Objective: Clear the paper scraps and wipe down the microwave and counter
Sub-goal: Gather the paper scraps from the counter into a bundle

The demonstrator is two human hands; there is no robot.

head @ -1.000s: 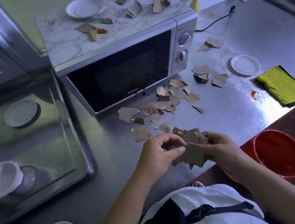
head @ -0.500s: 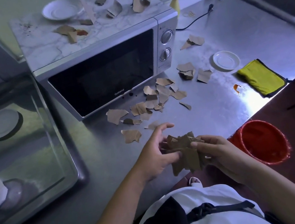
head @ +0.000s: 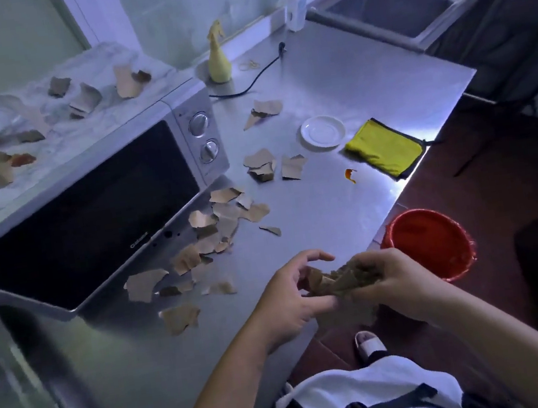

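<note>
The microwave (head: pixel 87 201) stands on the counter (head: pixel 330 84) at the left; scraps (head: pixel 224 217) lie before it, the cloth (head: pixel 384 148) far right.

The counter (head: pixel 328 67) is brushed metal, smooth, with a bright sheen along its right edge. The microwave (head: pixel 87 201) has a pale painted metal case, a glossy dark glass door and shiny metal-look knobs; its top carries a marble-patterned, smooth sheet. The paper scraps (head: pixel 224 217) are matt brown paper with rough torn edges. The bunch of scraps (head: pixel 337 279) in the hands looks crumpled. The cloth (head: pixel 386 149) near the right edge is soft yellow fabric. The saucer (head: pixel 323 131) is glossy white. The bin (head: pixel 430 243) looks like red plastic.
</note>
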